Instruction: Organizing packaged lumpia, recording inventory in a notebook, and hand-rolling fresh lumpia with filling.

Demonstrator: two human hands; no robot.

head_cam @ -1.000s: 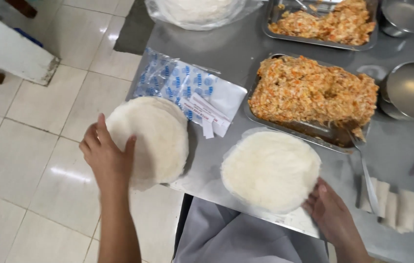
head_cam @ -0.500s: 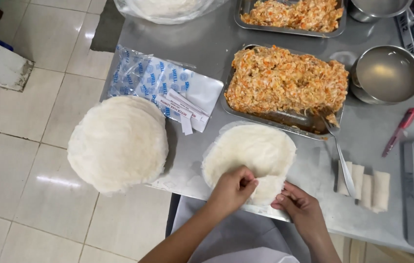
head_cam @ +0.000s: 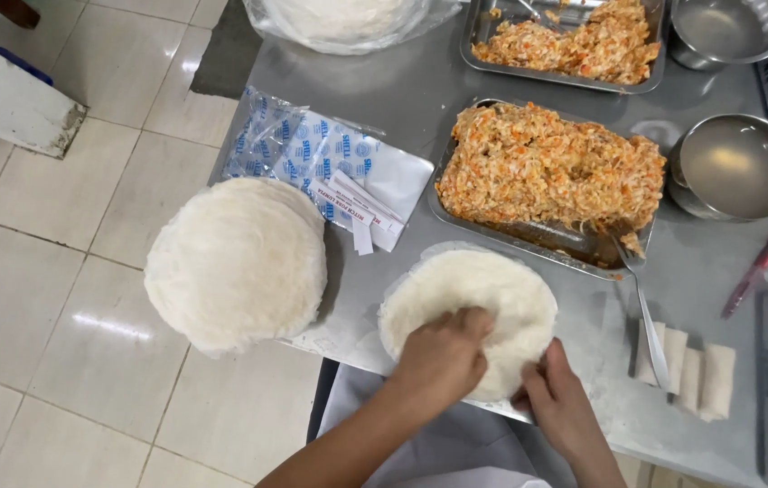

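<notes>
Head view: a steel table (head_cam: 456, 72) carries a stack of round wrappers (head_cam: 238, 262) overhanging its left edge; a filling tray (head_cam: 551, 176) mid-table; a single wrapper (head_cam: 483, 289) at the near edge; left hand (head_cam: 443, 354) presses flat on it, fingers together; right hand (head_cam: 556, 402) pinches its rim; rolled pieces (head_cam: 696, 375) lie right

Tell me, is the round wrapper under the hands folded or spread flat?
Spread flat. The round wrapper lies open as a full circle on the table, both hands resting on its near edge.
</notes>
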